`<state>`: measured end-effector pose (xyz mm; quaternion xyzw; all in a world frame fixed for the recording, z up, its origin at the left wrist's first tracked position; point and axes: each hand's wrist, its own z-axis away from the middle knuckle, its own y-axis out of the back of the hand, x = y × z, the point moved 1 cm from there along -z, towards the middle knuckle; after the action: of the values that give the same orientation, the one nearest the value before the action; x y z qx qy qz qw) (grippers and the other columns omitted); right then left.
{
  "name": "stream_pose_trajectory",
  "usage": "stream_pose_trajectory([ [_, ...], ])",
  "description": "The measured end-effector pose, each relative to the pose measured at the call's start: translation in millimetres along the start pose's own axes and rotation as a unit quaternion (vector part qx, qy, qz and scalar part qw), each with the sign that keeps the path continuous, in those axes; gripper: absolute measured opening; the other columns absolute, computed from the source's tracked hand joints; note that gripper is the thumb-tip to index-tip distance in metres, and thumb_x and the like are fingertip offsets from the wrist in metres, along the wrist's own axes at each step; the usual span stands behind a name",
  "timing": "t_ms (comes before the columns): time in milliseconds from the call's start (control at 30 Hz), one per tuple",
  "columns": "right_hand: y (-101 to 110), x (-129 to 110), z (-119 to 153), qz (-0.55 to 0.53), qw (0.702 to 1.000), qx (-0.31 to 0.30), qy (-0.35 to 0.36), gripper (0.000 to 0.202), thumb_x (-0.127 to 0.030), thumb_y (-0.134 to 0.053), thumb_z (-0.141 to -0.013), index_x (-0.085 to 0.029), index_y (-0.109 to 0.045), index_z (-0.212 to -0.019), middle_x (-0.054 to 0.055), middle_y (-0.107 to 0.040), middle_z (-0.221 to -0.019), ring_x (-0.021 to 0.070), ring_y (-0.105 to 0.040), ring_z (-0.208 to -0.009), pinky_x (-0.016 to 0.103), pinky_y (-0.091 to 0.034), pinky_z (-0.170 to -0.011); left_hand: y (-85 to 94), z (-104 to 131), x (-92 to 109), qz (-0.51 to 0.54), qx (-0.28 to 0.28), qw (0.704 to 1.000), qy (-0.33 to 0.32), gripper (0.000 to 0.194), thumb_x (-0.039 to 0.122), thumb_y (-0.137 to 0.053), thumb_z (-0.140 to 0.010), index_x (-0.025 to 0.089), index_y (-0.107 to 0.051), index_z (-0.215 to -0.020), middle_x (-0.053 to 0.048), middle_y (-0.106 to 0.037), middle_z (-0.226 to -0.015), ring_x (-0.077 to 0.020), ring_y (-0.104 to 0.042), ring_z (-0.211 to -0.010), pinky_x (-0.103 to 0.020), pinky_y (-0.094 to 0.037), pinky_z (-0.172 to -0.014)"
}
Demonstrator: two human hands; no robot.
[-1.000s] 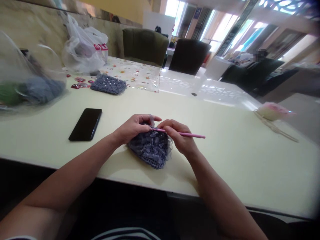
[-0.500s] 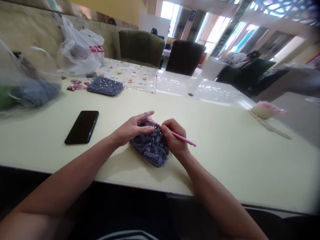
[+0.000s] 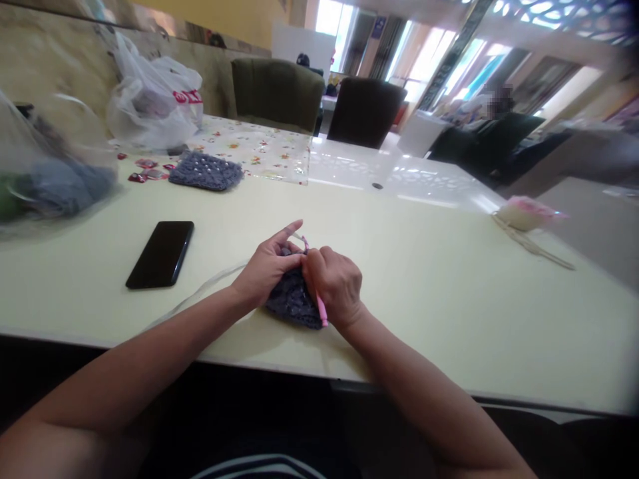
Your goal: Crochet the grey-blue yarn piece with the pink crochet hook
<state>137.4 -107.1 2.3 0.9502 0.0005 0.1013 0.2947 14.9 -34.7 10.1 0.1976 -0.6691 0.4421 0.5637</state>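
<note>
A dark blue-grey crochet piece (image 3: 291, 299) with a ruffled surface rests on the table, partly covered by both hands. My left hand (image 3: 264, 269) pinches its upper left edge, with the index finger raised and a thin pale strand running over it. That strand (image 3: 214, 276) trails down past my left forearm. In my closed right hand (image 3: 337, 276) is a pink crochet hook (image 3: 322, 311); its tip stands up beside the left fingers and its handle points down toward me. Stitches between the fingers are hidden.
A black phone (image 3: 160, 255) lies to the left. Behind it are another blue-grey crochet piece (image 3: 206, 171) with beads, red wrappers (image 3: 147, 173) and plastic bags (image 3: 154, 100). A pink-topped bundle (image 3: 528, 213) with a cord sits far right. Chairs (image 3: 277, 93) stand beyond the table.
My right hand has turned, swinging the hook from slanting right to nearly upright, its handle now pointing toward me. The pale strand has come into sight left of the piece.
</note>
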Motion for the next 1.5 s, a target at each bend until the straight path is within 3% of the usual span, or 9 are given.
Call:
stream_pose_trajectory([
  [200,3.0,8.2,2.0,-0.083,0.992,0.048,0.078,0.022,-0.030,-0.045,-0.103,-0.019,-0.055,-0.086,0.000,-0.055,-0.066,0.0138,-0.048,-0.062,0.028,-0.037,-0.065,9.4,-2.5,11.6,0.077,-0.121,0.977,0.155,0.074,0.007,-0.076,-0.063,0.016,-0.060,-0.135,0.001,-0.065,-0.078,-0.0096,-0.059,-0.070,-0.023,-0.045,-0.073],
  [400,-0.9,22.1,4.9,-0.251,0.965,0.007,0.071,0.020,-0.033,-0.050,-0.100,-0.021,-0.060,-0.089,0.002,-0.061,-0.071,0.0125,-0.052,-0.063,0.027,-0.040,-0.060,21.0,-3.8,16.6,0.103,-0.207,0.960,0.155,0.085,0.005,-0.074,-0.067,0.029,-0.051,-0.144,0.002,-0.067,-0.085,-0.0095,-0.060,-0.071,-0.024,-0.046,-0.073],
  [633,0.8,24.0,5.7,-0.351,0.935,0.006,0.048,0.005,-0.023,-0.057,-0.094,-0.021,-0.061,-0.093,0.003,-0.062,-0.078,0.0124,-0.054,-0.066,0.026,-0.041,-0.059,25.2,-6.2,18.3,0.096,-0.223,0.960,0.139,0.086,0.008,-0.072,-0.070,0.032,-0.045,-0.148,0.000,-0.067,-0.086,-0.0102,-0.060,-0.070,-0.024,-0.045,-0.070],
  [867,12.9,28.5,-3.0,-0.418,0.907,-0.046,-0.005,0.014,-0.018,-0.054,-0.094,-0.019,-0.059,-0.082,0.001,-0.059,-0.072,0.0101,-0.051,-0.061,0.025,-0.038,-0.056,32.9,-12.9,27.6,0.061,-0.181,0.975,0.117,0.072,0.006,-0.068,-0.061,0.017,-0.062,-0.133,-0.001,-0.066,-0.082,-0.0116,-0.059,-0.071,-0.025,-0.045,-0.070],
  [933,15.8,30.9,-5.3,-0.458,0.884,-0.085,-0.040,0.016,-0.020,-0.055,-0.095,-0.019,-0.060,-0.080,0.000,-0.059,-0.069,0.0095,-0.051,-0.060,0.025,-0.040,-0.056,33.5,-13.3,28.4,0.053,-0.181,0.975,0.115,0.070,0.006,-0.067,-0.061,0.015,-0.064,-0.130,-0.001,-0.066,-0.082,-0.0118,-0.059,-0.071,-0.025,-0.045,-0.070],
  [1033,15.7,35.3,-5.0,-0.551,0.815,-0.131,-0.121,0.019,-0.024,-0.056,-0.096,-0.018,-0.062,-0.079,-0.001,-0.061,-0.068,0.0094,-0.056,-0.059,0.024,-0.045,-0.056,33.0,-13.0,28.0,0.050,-0.187,0.974,0.118,0.067,0.006,-0.067,-0.061,0.015,-0.066,-0.127,-0.001,-0.065,-0.082,-0.0118,-0.058,-0.071,-0.025,-0.045,-0.069],
  [1133,13.6,37.2,-3.0,-0.596,0.774,-0.134,-0.167,0.021,-0.026,-0.055,-0.096,-0.018,-0.063,-0.078,-0.001,-0.063,-0.069,0.0092,-0.058,-0.056,0.024,-0.047,-0.054,32.5,-12.4,26.6,0.050,-0.192,0.973,0.120,0.064,0.006,-0.068,-0.061,0.014,-0.067,-0.125,-0.001,-0.065,-0.082,-0.0120,-0.058,-0.071,-0.026,-0.044,-0.069],
  [1333,17.5,34.8,-9.0,-0.499,0.855,-0.107,-0.097,0.019,-0.024,-0.058,-0.095,-0.018,-0.062,-0.077,-0.001,-0.062,-0.066,0.0087,-0.055,-0.058,0.024,-0.043,-0.055,33.5,-11.8,24.2,0.069,-0.213,0.964,0.146,0.071,0.005,-0.068,-0.065,0.017,-0.061,-0.135,-0.002,-0.066,-0.087,-0.0134,-0.060,-0.076,-0.029,-0.045,-0.077],
  [1500,22.2,37.4,-11.3,-0.489,0.861,-0.116,-0.081,0.020,-0.022,-0.057,-0.094,-0.018,-0.061,-0.075,-0.001,-0.060,-0.065,0.0085,-0.053,-0.056,0.024,-0.041,-0.054,36.0,-14.5,26.2,0.064,-0.211,0.967,0.127,0.064,0.008,-0.067,-0.064,0.014,-0.066,-0.128,-0.002,-0.066,-0.083,-0.0129,-0.060,-0.074,-0.027,-0.046,-0.073],
])
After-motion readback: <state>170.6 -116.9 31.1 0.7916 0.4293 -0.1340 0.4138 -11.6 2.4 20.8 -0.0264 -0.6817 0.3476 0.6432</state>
